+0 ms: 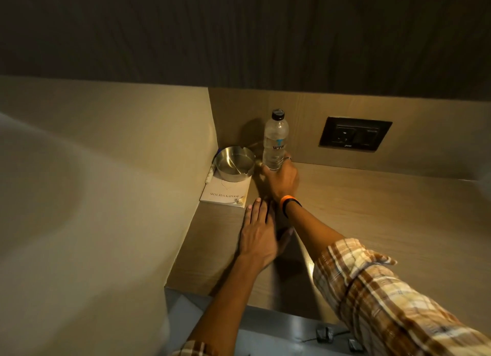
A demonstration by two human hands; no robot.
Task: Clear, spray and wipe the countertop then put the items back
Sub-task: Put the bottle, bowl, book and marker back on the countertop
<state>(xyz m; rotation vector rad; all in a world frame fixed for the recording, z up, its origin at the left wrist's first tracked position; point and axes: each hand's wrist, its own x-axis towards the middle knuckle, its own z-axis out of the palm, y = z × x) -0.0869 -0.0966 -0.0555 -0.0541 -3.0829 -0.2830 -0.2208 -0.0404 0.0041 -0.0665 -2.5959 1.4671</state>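
Water bottle (275, 140): clear plastic, black cap, label reads "WT" plus a partly hidden letter in dark print under a blue mark. Long axis vertical, cap up; it stands upright near the back corner of the countertop (385, 223), just in front of the rear panel.

Right hand (281, 179): fingers wrapped around the bottle's lower part, grasping it. Orange and black bands on the wrist; plaid sleeve rolled up the forearm.

Left hand (259, 233): flat, fingers extended and pointing toward the corner, holding nothing; contact with the surface not certain.

Steel ashtray (234, 163): sits on a white booklet (225, 193), left of the bottle, close but apart. Booklet cover reads "SHAURYA KAPOOR".

Black socket plate (354, 136) on the rear panel, right of the bottle; lettering unreadable.
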